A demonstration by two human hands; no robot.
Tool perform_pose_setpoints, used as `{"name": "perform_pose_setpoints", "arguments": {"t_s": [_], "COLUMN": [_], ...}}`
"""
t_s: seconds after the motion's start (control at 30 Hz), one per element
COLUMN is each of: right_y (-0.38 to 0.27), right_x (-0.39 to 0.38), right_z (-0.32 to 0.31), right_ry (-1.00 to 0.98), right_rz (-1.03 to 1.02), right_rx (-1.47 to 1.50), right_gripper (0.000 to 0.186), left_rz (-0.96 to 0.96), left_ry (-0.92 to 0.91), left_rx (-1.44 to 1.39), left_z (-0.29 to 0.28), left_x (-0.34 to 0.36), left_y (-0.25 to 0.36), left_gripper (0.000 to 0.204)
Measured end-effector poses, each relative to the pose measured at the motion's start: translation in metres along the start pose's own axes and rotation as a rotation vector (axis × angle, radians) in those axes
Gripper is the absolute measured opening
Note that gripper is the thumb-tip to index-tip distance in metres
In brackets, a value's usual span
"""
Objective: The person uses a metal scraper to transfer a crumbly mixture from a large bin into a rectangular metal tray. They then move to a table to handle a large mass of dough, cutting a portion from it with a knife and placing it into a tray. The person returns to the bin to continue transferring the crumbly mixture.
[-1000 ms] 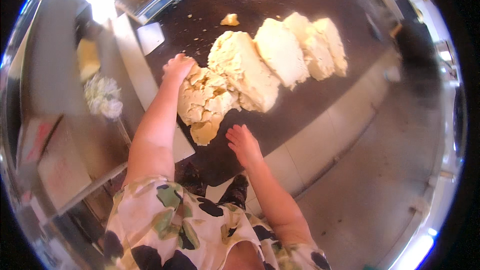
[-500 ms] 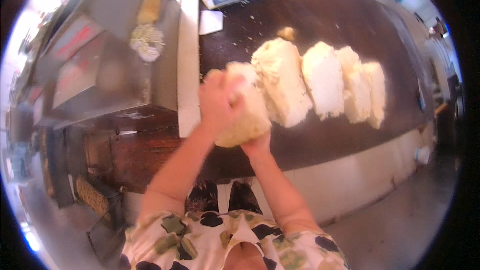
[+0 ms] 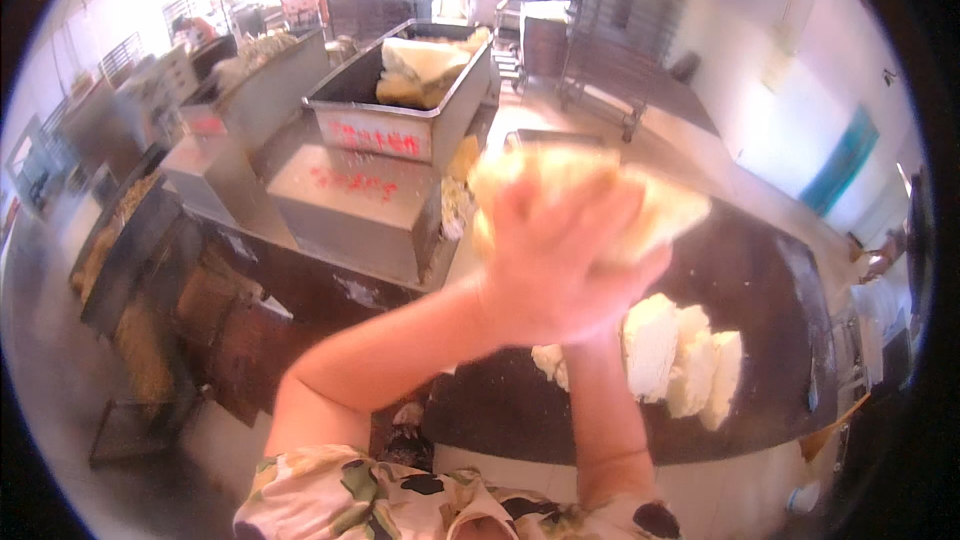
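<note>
From where I'm standing, the person's left hand [image 3: 560, 265] is pressing against a big pale-yellow lump of dough [image 3: 660, 205], its grip spreading wide with the fingers splaying over the near side. The right forearm [image 3: 612, 420] is coming up beneath, but the right hand is mostly hiding behind the left one, so I can't tell how far its grip is opening or closing. The lump is hanging up in front of the person, clear of the desk [image 3: 760, 280], and it's blurring a little. Below it, to the right of the right forearm, thick pale slabs of dough [image 3: 650, 350] are standing side by side on the dark desktop, and a smaller bit is peeping out to the left of that arm. Off to the left, a metal box [image 3: 345, 205] is sitting in front of a deep metal bin [image 3: 370, 135], where more dough [image 3: 425, 70] is lying. Farther right, a teal strip [image 3: 845, 162] is slanting along the pale wall.
</note>
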State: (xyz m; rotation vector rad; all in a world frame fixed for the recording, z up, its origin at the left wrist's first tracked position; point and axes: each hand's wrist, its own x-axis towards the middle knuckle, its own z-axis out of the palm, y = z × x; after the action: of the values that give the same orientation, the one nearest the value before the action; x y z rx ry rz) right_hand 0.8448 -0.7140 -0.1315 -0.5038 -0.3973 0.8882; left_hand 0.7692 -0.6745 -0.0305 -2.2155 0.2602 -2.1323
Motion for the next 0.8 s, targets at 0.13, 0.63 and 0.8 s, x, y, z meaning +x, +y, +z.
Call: {"name": "perform_pose_setpoints", "arguments": {"t_s": [0.13, 0.63, 0.8], "right_y": [-0.031, -0.162, -0.241], "right_x": [0.125, -0.219, -0.554], "right_z": [0.145, -0.267, -0.415], "right_ry": [-0.416, 0.673, 1.269], "right_rz": [-0.037, 0.072, 0.144], "right_rx": [0.114, -0.313, -0.084], "right_gripper": [0.068, 0.025, 0.016], "left_rz": [0.298, -0.396, -0.658], "left_ry": [0.044, -0.514, -0.691], "left_rx": [0.198, 0.374, -0.004], "left_z": [-0.028, -0.038, 0.083], "left_x": [0.125, -0.071, -0.171], "left_y": [-0.116, -0.068, 0.264], "left_gripper": [0.03, 0.033, 0.028]}}
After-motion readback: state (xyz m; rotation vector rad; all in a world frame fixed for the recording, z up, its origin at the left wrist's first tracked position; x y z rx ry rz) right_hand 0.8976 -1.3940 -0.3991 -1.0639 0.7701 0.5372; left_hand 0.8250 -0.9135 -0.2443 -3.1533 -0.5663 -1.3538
